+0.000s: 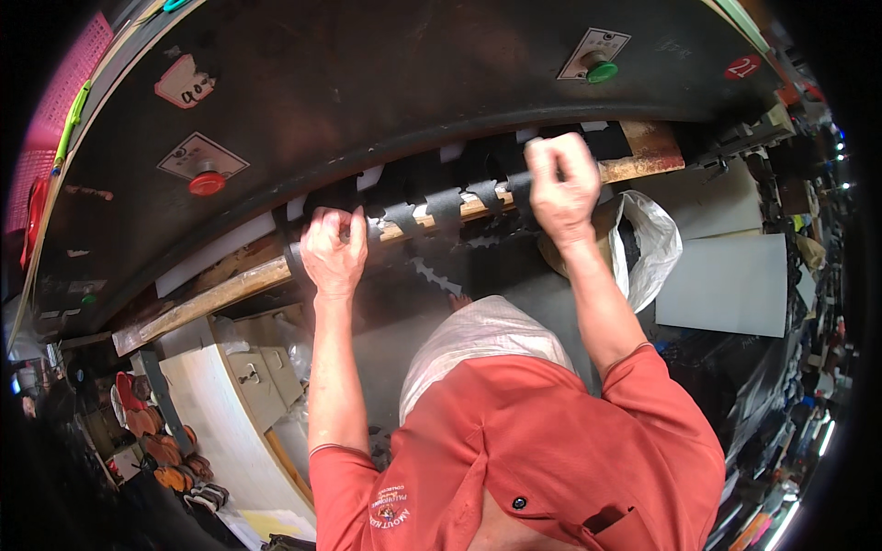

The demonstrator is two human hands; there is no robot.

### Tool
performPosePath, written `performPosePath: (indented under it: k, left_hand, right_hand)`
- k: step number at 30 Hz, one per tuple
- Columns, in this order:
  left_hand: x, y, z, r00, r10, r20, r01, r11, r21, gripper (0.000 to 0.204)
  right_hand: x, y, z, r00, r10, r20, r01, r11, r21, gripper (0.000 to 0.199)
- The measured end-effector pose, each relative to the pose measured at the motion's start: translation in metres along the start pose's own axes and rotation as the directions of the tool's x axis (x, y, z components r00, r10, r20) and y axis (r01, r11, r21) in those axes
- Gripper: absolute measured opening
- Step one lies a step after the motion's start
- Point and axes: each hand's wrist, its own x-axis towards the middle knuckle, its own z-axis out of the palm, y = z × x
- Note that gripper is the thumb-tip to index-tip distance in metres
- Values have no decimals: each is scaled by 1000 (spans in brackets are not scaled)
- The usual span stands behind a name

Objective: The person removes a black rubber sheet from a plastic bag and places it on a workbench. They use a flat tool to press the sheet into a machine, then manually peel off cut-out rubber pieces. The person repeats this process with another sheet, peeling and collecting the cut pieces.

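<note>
A black sheet with ragged cut-out holes (446,204) lies over the front edge of a worn wooden board (248,283), part of it drooping toward me. My left hand (333,253) is closed on the sheet's left end, fingers curled over it. Toward the other end, my right hand (565,188) is closed in a pinch at the sheet, slightly above the board. Light patches of the board show through the holes. How far the sheet reaches back is hidden beneath the black machine beam (395,78).
On the beam sit a red push button (207,184) and a green one (602,72). A white sack (654,248) and a pale flat panel (721,285) are at right. A drawer cabinet (266,367) and shoe soles (165,455) stand lower left. A pink basket (78,87) is far left.
</note>
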Motion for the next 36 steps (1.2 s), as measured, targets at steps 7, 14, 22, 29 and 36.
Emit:
performPosePath:
  k: [7, 14, 22, 29, 36]
  left_hand:
    - [-1, -2, 0, 1000, -4, 17, 3, 999, 43, 25]
    - [2, -2, -2, 1000, 7, 13, -7, 1000, 27, 25]
    - [4, 2, -3, 999, -25, 32, 24, 999, 24, 26]
    - [2, 1, -1, 996, -71, 52, 71, 997, -7, 26]
    - [3, 9, -2, 986, -145, 83, 150, 987, -54, 26]
  right_hand:
    - [92, 17, -15, 974, -217, -64, 191, 942, -276, 15]
    - [-16, 41, -3, 969, 246, 13, -237, 944, -229, 15]
    - [-30, 57, 3, 953, -155, 260, 244, 901, -359, 12]
    - [-35, 58, 5, 962, -115, 250, 198, 920, -339, 10]
    - [-33, 60, 1, 947, -117, 299, 203, 940, -275, 8]
